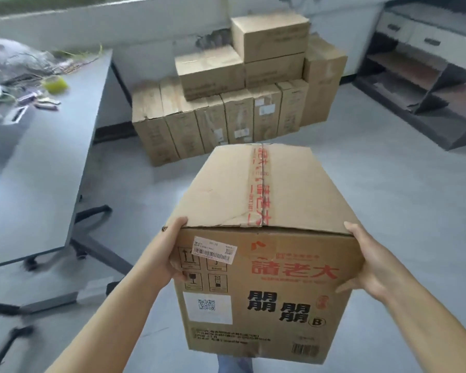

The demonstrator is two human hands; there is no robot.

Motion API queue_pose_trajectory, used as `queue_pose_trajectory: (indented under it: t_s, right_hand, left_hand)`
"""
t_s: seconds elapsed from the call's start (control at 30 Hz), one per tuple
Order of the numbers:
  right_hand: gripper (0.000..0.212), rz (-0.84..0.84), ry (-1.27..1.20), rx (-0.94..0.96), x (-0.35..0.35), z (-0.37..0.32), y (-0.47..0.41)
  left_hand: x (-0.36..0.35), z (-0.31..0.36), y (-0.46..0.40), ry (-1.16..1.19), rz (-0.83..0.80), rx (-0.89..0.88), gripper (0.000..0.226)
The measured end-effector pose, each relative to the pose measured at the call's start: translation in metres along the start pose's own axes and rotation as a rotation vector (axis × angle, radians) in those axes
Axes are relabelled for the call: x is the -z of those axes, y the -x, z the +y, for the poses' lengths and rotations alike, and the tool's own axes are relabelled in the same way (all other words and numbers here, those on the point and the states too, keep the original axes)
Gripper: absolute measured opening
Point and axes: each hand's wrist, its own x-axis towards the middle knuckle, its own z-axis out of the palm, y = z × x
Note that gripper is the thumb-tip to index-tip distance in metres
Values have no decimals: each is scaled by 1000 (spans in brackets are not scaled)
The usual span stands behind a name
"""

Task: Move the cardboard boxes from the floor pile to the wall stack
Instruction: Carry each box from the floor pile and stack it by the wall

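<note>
Box (264, 265) is gripped at its sides by left hand (172, 251) and right hand (371, 267), held off floor, stack (226, 103) ahead.

Matt brown cardboard box (261, 254) (glossy red-printed tape (260, 184) along its seam); smooth grey table (51, 146); smooth floor (388, 184)

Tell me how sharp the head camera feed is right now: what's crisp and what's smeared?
Head view: the carried cardboard box is crisp, its red tape and printing legible, and so are the left hand and right hand. The wall stack is softer, labels unreadable. The grey table and its clutter smear at the left edge. Straight edges bow from the wide lens. Lighting is even, with no glare.
</note>
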Motion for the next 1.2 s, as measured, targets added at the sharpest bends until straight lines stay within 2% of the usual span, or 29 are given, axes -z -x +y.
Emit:
queue_pose_trajectory:
  t_s: [0.23, 0.4, 0.57, 0.7, 0.97, 1.2]
  right_hand:
    - [37, -101, 127, -7, -158, -101, -92]
    - [28, -169, 179, 8, -239, -164, -145]
    - [26, -219, 237, 27, -298, -229, -213]
    - [35, -252, 266, 36, -339, -275, -271]
    - [37, -333, 364, 82, -436, -415, -390]
    - [33, -380, 355, 128, -531, -500, -459]
  left_hand:
    - [63, 116, -100, 137, 68, -13, 22]
    - [87, 180, -155, 177, 84, -63, 21]
    - [87, 239, -217, 202, 124, -106, 24]
    - [76, 282, -267, 236, 175, -107, 21]
    - [44, 398, -375, 344, 240, -84, 29]
    - [58, 484, -464, 398, 262, -177, 28]
